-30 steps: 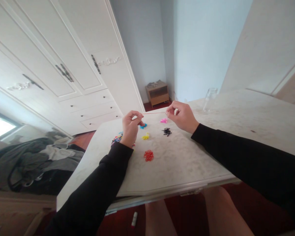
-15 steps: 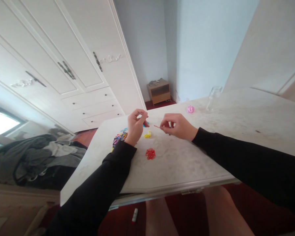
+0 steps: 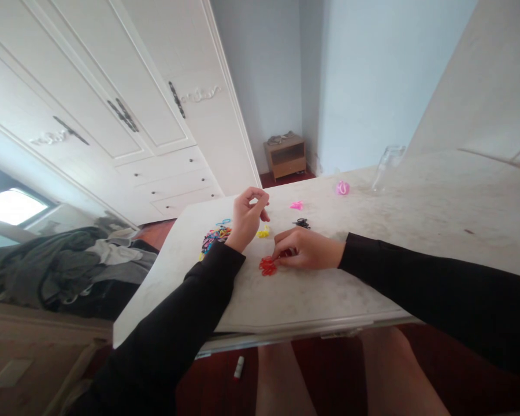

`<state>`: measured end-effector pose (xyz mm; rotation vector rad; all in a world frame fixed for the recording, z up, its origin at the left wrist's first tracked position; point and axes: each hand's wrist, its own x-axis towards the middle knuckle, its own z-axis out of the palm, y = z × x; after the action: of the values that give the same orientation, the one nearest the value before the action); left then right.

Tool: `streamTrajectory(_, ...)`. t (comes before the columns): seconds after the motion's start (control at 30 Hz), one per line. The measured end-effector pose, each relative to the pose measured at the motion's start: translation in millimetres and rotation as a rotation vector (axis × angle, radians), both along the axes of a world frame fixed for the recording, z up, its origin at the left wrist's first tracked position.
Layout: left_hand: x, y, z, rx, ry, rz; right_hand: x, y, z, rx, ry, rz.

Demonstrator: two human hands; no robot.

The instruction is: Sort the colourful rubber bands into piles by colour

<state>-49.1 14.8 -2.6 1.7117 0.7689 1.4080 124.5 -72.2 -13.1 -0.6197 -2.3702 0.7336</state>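
Observation:
My right hand [image 3: 305, 248] is at the edge of a small pile of red rubber bands [image 3: 267, 266], thumb and fingers pinched together. A bit of red shows at its fingers, apparently a rubber band. Above the table, beside a mixed pile of coloured bands [image 3: 215, 237], my left hand [image 3: 249, 216] is closed with thumb and forefinger together. Whatever it may hold is too small to make out. Between the hands lie a few yellow bands [image 3: 263, 231]. Beyond my right hand are black bands [image 3: 302, 223] and pink bands [image 3: 297, 205].
A clear glass [image 3: 387, 169] and a pink bundle [image 3: 342, 188] stand toward the back of the white table [image 3: 329, 300]. One blue band [image 3: 223, 222] lies past the mixed pile. Left of the table, clothes [image 3: 91, 271] are heaped; a white tube [image 3: 238, 368] is on the floor.
My right hand has come down and nearer to me, from mid-air with a thin reddish band to the red pile. My left hand has stayed nearly in place. The view has shifted slightly.

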Motion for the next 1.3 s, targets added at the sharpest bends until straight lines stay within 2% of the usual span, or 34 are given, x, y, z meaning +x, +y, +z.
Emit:
streamTrajectory(0.2, -0.4, -0.1, 0.1, 0.0, 0.028, 0.005, -0.4, -1.3, 2.1, 0.004, 0.008, -0.041)
streamTrajectory(0.57, -0.9, -1.0, 0.9, 0.019, 0.055, -0.008, -0.4, -1.8, -0.6, -0.001, -0.004, -0.032)
streamTrajectory(0.9, -0.4, -2.9, 0.8, 0.059, 0.075, -0.007, -3.2, -6.7, 7.4, 0.073, 0.078, -0.186)
streamTrajectory(1.3, -2.6, -7.4, 6.7, 0.053, 0.102, -0.008, -1.0, -9.6, 12.0, 0.074, 0.058, -0.178)
